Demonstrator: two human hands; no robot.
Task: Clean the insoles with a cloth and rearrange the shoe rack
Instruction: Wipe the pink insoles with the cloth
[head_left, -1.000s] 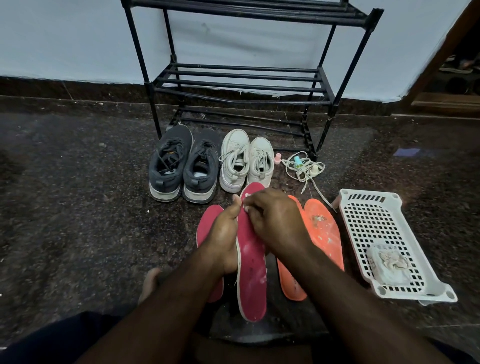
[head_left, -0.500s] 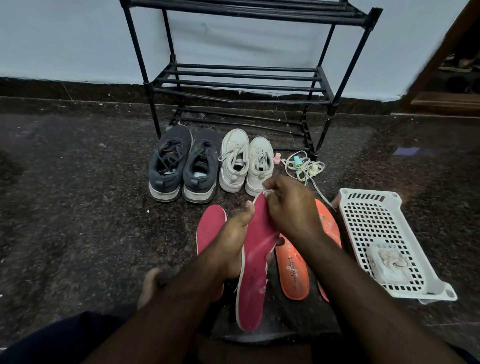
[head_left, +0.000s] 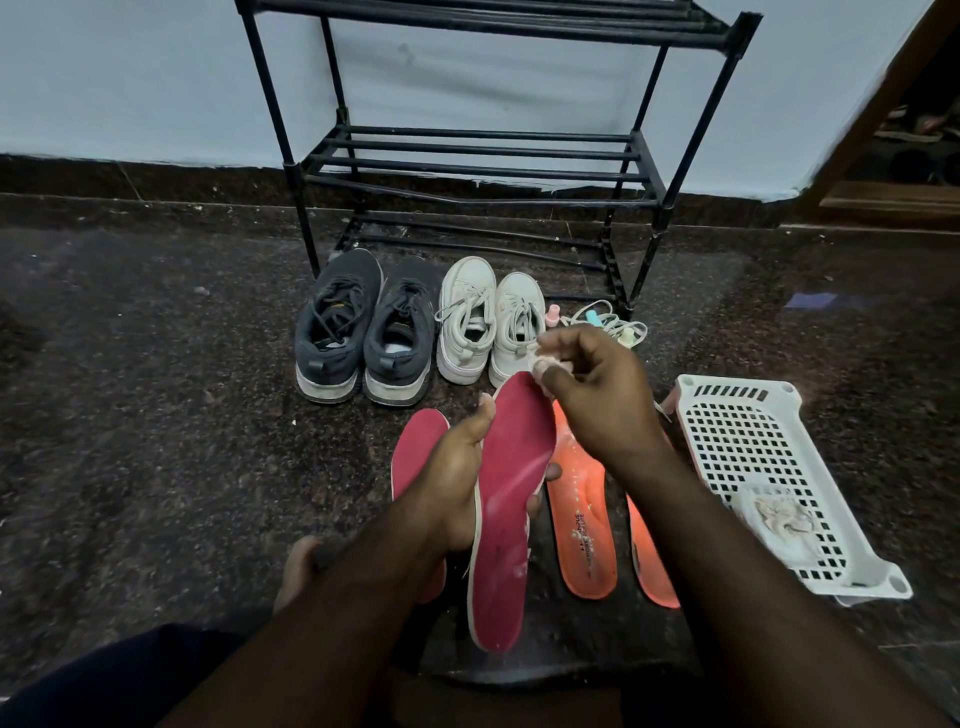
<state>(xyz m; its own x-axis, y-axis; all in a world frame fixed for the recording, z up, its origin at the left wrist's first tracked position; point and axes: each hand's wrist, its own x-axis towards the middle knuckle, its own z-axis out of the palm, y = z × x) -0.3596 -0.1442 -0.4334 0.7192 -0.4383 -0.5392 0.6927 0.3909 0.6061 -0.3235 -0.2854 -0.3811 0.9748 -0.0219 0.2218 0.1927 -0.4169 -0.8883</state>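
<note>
1. The shoe rack (head_left: 483, 156) stands against the wall well beyond both hands, its visible shelves bare, likely emptied so the shoes can be handled first.
2. The white basket (head_left: 737, 415) lies just to the right of the right hand (head_left: 597, 395), within easy reach; a crumpled cloth (head_left: 779, 519) sits in its near end, not yet picked up.
3. Dark shoes (head_left: 363, 332) and white shoes (head_left: 488, 322) stand paired beyond the hands, between them and the rack, presumably waiting to get their insoles back.
4. Two orange insoles (head_left: 582, 519) lie flat under the right forearm; a second red insole (head_left: 413, 447) lies just left of the left hand (head_left: 457, 467).
5. The held red insole (head_left: 511, 509) stands tilted on edge, the left hand's fingers wrapped round its middle to present its face.
6. The right hand's fingertips are pinched together on a small pale scrap at the insole's far tip; what it is I cannot tell.
</note>
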